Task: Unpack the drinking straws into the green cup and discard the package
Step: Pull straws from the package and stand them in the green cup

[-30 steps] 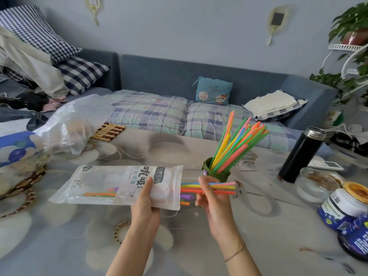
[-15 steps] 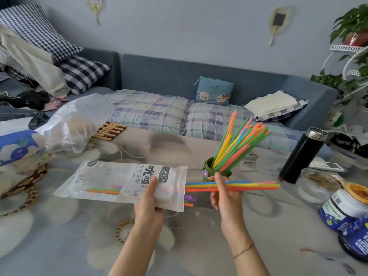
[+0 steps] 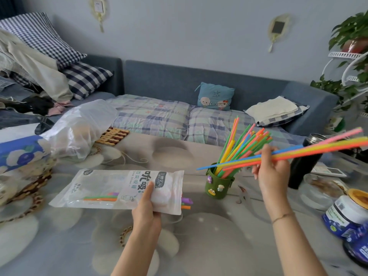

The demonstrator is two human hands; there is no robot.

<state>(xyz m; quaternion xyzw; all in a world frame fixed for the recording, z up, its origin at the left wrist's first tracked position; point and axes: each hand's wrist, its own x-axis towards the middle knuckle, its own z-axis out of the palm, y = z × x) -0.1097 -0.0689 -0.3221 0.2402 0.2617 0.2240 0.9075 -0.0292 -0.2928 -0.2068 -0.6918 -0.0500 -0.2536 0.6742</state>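
Observation:
My left hand (image 3: 147, 208) grips the white straw package (image 3: 111, 188) near its open right end, holding it level above the table. A few straws remain inside, their purple and orange tips poking out at the mouth (image 3: 186, 203). My right hand (image 3: 270, 172) holds a bunch of coloured straws (image 3: 310, 150), fully clear of the package and slanting up to the right, just right of the green cup. The green cup (image 3: 219, 186) stands on the table between my hands, filled with several straws fanning upward.
A black thermos (image 3: 304, 164) stands right of the cup, behind the held straws. A glass dish (image 3: 320, 192) and blue-labelled jars (image 3: 346, 218) sit at the right edge. A clear plastic bag (image 3: 79, 128) and tissue pack (image 3: 22, 152) lie at the left. A sofa runs behind the table.
My right hand has pulled the bunch of straws completely out of the package and lifted it up and to the right. The left hand and package shifted slightly.

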